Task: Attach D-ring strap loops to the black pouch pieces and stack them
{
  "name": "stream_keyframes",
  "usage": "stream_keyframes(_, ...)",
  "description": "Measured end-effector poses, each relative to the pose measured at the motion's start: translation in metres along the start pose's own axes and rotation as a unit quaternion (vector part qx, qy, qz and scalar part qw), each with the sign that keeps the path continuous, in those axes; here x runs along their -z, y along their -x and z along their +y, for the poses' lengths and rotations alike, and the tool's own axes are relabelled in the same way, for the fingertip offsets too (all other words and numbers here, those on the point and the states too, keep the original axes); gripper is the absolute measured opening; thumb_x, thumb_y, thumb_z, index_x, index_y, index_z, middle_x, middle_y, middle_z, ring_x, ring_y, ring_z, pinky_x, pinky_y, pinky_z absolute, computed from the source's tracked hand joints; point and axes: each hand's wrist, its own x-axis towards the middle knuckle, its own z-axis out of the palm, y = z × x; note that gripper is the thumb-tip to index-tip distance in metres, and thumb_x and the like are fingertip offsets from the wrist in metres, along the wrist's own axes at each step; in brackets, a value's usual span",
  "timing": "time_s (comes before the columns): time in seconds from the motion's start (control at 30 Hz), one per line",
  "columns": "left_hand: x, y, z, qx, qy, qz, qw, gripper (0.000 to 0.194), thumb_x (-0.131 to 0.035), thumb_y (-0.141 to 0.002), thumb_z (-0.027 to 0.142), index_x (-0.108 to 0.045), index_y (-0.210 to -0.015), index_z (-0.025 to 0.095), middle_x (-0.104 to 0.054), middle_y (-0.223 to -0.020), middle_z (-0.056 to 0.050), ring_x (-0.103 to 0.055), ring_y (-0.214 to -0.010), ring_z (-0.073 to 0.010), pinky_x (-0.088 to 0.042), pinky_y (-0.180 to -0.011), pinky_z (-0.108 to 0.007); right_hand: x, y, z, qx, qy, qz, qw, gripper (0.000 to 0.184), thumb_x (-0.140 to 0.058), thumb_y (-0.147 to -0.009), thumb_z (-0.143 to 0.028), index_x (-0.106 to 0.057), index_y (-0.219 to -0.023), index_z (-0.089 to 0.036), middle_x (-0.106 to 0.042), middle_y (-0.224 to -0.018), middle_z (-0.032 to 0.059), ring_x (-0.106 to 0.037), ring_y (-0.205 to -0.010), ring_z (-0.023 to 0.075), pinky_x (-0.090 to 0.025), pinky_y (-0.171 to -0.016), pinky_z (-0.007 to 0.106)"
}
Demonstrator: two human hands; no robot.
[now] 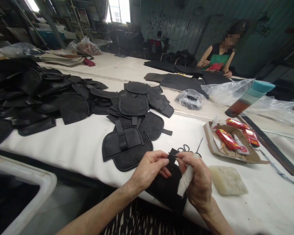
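My left hand (153, 166) is closed, pinching the end of a narrow black strap (171, 157) between thumb and fingers. That strap belongs to a black leather-like piece (169, 191) hanging over the table's front edge. My right hand (198, 176) is closed too, its fingertips at the strap's other side. Tucked in its palm is a tool with a white-wrapped handle (185, 182). A thin metal shaft (200, 144) sticks up beyond the knuckles, seemingly part of that tool. Black scissors loops (184, 148) show just behind my fingers. Anything tiny between the fingertips cannot be made out.
Black stitched flaps (133, 106) are heaped left and centre. To the right lie a cardboard tray (212, 143) with red packets, a yellowish block (228, 180) and a tilted blue-lidded bottle (250, 98). A white bin rim (45, 182) stands front left. Another person (219, 58) works across the table.
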Motion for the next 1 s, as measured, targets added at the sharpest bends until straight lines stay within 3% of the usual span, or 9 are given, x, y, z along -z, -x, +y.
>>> stream_keyframes(0.13,-0.004,0.004,-0.002,-0.021,0.022,0.031,0.999,0.016,-0.058,-0.075,0.024,-0.056,-0.087,0.013,-0.064,-0.057,-0.001,-0.063,-0.053,-0.0145,-0.05,-0.055,-0.025,0.0,-0.001,-0.004,0.026,0.023,-0.017,0.999,0.022,-0.053,-0.083,-0.004,-0.054,-0.097,-0.022,-0.067,-0.088,0.0058,-0.062,-0.076,0.0182,-0.049,-0.065,0.032)
stream_keyframes(0.3,-0.002,0.008,-0.004,-0.022,0.045,0.025,0.998,0.041,-0.059,-0.075,0.023,-0.054,-0.113,0.01,-0.067,-0.063,-0.002,-0.064,-0.056,-0.0148,-0.052,-0.059,-0.027,0.003,-0.003,-0.01,0.056,0.035,-0.024,0.998,0.021,-0.051,-0.083,-0.003,-0.054,-0.092,-0.021,-0.067,-0.085,0.005,-0.061,-0.069,0.0155,-0.048,-0.06,0.028)
stream_keyframes(0.53,-0.002,0.009,-0.005,-0.017,0.06,0.05,0.997,0.037,-0.061,-0.073,0.023,-0.06,-0.106,0.009,-0.065,-0.056,-0.002,-0.063,-0.051,-0.0144,-0.051,-0.054,-0.025,-0.001,0.007,-0.008,-0.008,-0.024,-0.029,0.999,0.023,-0.052,-0.084,-0.007,-0.054,-0.1,-0.024,-0.067,-0.084,0.0025,-0.064,-0.078,0.0183,-0.05,-0.068,0.032)
stream_keyframes(0.63,-0.001,0.01,-0.005,-0.018,0.055,0.049,0.997,0.036,-0.061,-0.073,0.023,-0.06,-0.106,0.01,-0.065,-0.056,-0.001,-0.063,-0.051,-0.0137,-0.051,-0.054,-0.024,-0.003,0.01,-0.009,-0.049,-0.038,-0.024,0.998,0.024,-0.053,-0.084,-0.006,-0.052,-0.098,-0.026,-0.066,-0.087,0.0019,-0.063,-0.08,0.0172,-0.05,-0.069,0.031)
stream_keyframes(0.77,-0.001,0.011,-0.005,-0.012,0.049,0.063,0.997,0.021,-0.061,-0.073,0.022,-0.061,-0.091,0.01,-0.065,-0.056,-0.001,-0.062,-0.05,-0.0134,-0.051,-0.053,-0.023,-0.005,0.006,-0.017,-0.135,-0.087,-0.007,0.987,0.022,-0.057,-0.083,-0.01,-0.052,-0.096,-0.026,-0.065,-0.088,-0.0007,-0.062,-0.08,0.0148,-0.049,-0.071,0.028)
stream_keyframes(0.9,-0.004,0.013,-0.005,-0.062,0.004,0.11,0.992,0.017,-0.058,-0.076,0.021,-0.06,-0.091,0.013,-0.063,-0.054,0.001,-0.062,-0.051,-0.0134,-0.051,-0.055,-0.023,-0.004,-0.006,-0.028,-0.282,-0.117,0.016,0.952,0.016,-0.065,-0.079,-0.024,-0.055,-0.091,-0.024,-0.062,-0.089,0.0003,-0.058,-0.08,0.0156,-0.048,-0.07,0.028)
stream_keyframes(1.0,-0.007,0.015,-0.008,-0.107,-0.026,0.132,0.985,0.014,-0.056,-0.078,0.019,-0.061,-0.09,0.015,-0.063,-0.056,0.002,-0.063,-0.053,-0.0132,-0.051,-0.057,-0.023,-0.005,-0.015,-0.034,-0.359,-0.159,-0.016,0.919,0.019,-0.066,-0.077,-0.03,-0.053,-0.089,-0.023,-0.061,-0.085,-0.0007,-0.057,-0.074,0.0147,-0.047,-0.066,0.027)
